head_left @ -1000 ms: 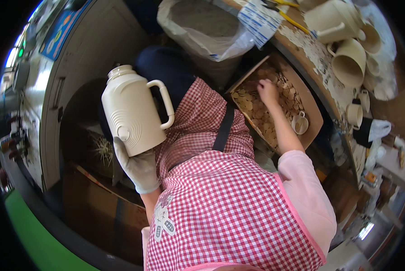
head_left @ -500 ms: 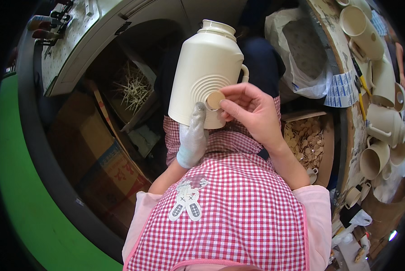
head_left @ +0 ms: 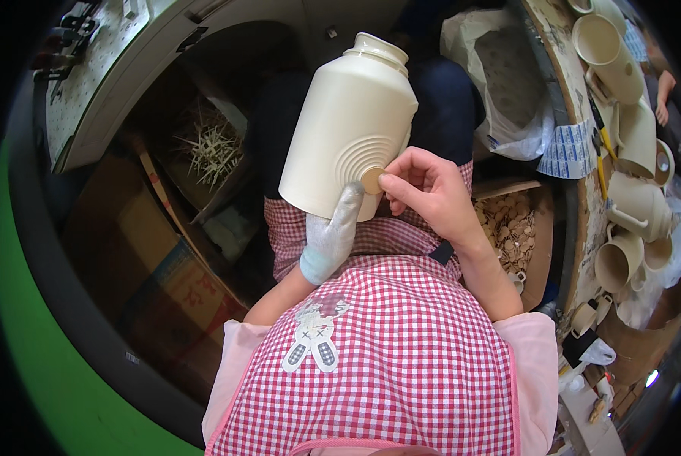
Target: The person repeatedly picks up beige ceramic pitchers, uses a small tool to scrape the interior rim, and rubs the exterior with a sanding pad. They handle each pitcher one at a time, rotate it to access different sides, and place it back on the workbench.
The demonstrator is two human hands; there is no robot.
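Note:
A cream-coloured jug body [head_left: 340, 129] with a necked opening and a ring of raised concentric ridges lies tilted over my lap. My left hand [head_left: 333, 228], in a pale grey glove, grips its lower end, the thumb pressed on the wall beside the ridges; the other fingers are hidden beneath. At the centre of the ridges is a small tan disc [head_left: 371, 180]. My bare right hand [head_left: 430, 190] pinches that disc at its right edge between thumb and forefinger, against the jug's wall.
To the right, a box of loose tan discs [head_left: 507, 232] stands below a worn bench [head_left: 576, 197] holding several cream jugs [head_left: 636, 201]. A plastic-lined bag [head_left: 500, 83] sits beyond my knee. At left are thin pale offcuts [head_left: 210, 148] and a cardboard box [head_left: 181, 304].
The jug has tilted further to the right. My right hand has moved slightly right and down with the disc, which now lies closer against the ridges' centre.

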